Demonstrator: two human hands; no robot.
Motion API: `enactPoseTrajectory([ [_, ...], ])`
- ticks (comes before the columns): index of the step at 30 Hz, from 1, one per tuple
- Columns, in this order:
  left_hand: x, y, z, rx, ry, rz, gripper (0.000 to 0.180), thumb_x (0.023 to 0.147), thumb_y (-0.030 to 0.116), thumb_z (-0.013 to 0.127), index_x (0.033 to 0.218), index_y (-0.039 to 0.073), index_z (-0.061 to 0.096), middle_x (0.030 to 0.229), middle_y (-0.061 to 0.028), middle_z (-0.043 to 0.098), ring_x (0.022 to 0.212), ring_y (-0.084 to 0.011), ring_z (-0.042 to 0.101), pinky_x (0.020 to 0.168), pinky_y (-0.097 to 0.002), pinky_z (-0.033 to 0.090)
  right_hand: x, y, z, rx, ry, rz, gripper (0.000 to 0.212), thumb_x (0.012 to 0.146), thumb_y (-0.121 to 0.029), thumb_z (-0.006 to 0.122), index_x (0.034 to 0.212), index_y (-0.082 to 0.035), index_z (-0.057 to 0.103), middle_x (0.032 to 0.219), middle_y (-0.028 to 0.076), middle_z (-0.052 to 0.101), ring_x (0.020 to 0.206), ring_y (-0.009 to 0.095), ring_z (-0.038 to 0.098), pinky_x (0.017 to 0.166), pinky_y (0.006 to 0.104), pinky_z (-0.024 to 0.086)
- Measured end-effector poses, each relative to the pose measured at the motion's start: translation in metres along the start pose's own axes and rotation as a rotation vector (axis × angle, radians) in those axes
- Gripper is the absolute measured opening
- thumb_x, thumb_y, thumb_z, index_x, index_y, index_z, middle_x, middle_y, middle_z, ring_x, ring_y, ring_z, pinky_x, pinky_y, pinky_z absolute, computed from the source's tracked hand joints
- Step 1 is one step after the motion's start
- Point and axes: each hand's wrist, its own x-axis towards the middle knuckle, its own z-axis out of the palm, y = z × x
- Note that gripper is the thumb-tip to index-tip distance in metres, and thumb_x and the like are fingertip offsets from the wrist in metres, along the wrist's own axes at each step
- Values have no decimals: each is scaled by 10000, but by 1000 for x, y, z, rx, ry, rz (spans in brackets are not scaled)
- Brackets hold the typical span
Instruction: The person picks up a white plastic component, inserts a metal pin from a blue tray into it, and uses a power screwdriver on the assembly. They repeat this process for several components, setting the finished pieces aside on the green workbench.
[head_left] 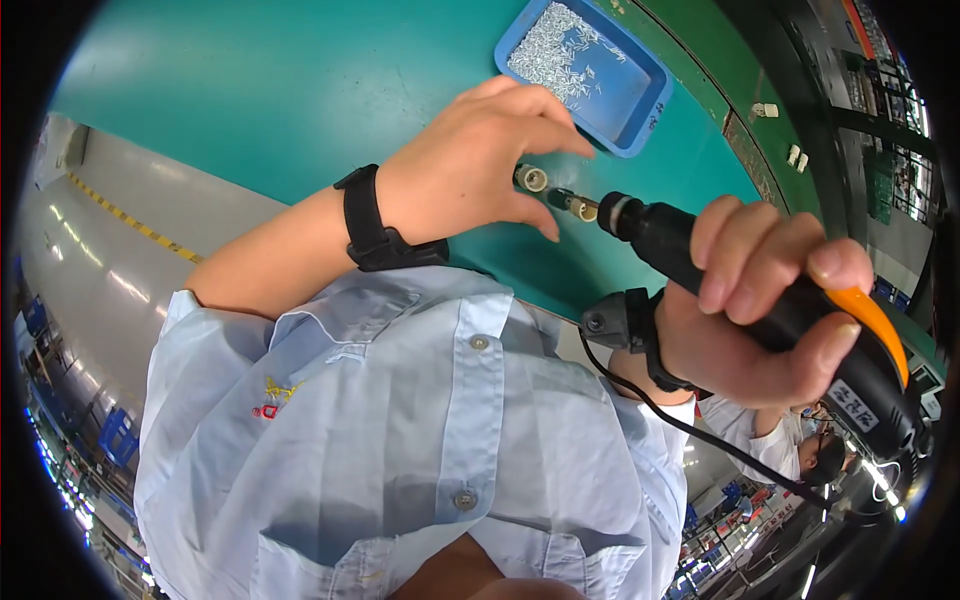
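Observation:
My right hand (760,300) is wrapped round a black and orange electric screwdriver (665,237), held tilted over the green table. The narrow tip of the tool reaches a small cream part with a dark end (582,209), and whether it touches is hard to tell. My left hand (470,155) is open, thumb and fingers spread above the table. Between its fingertips and thumb stands a second small round cream part (534,179), apparently untouched. Just beyond the left fingers sits a blue tray (630,95) with many small silvery screws or pins (548,55).
Several small cream pieces (798,158) lie on the darker green surface at the right. A black cord (715,440) hangs near the screwdriver's rear end. Another person in a pale shirt (745,435) is at the lower right. A yellow-striped floor line (135,222) runs at the left.

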Motion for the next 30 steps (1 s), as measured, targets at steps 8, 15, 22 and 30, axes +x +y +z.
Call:
enactPoseTrajectory([
  [8, -11, -21, 0, -45, -217, -222, 279, 650, 97, 799, 908, 69, 697, 814, -64, 646, 801, -245, 609, 704, -346, 493, -10, 26, 9, -51, 130, 36, 323, 957, -353, 415, 1063, -61, 507, 590, 27, 429, 462, 140, 406, 482, 318, 341],
  [15, -12, -22, 1, -34, -184, -177, 214, 669, 117, 780, 863, 65, 708, 809, -74, 660, 811, -271, 617, 716, -363, 499, -10, 39, 15, -85, 166, 77, 303, 951, -338, 430, 1031, -50, 477, 569, 35, 416, 454, 151, 415, 485, 327, 363],
  [22, -12, -20, 1, -18, -174, -167, 222, 668, 127, 781, 869, 65, 710, 825, -80, 664, 837, -285, 616, 738, -375, 496, -9, 43, 15, -23, 181, 106, 325, 907, -259, 621, 1014, -20, 427, 572, 68, 497, 478, 158, 497, 493, 316, 471],
  [30, -13, -19, 2, -2, -173, -162, 227, 669, 122, 776, 875, 62, 705, 824, -85, 664, 839, -294, 608, 751, -386, 491, -9, 42, 22, -199, 106, 164, 239, 930, -291, 498, 957, -59, 447, 561, 37, 422, 463, 155, 440, 503, 323, 393],
])
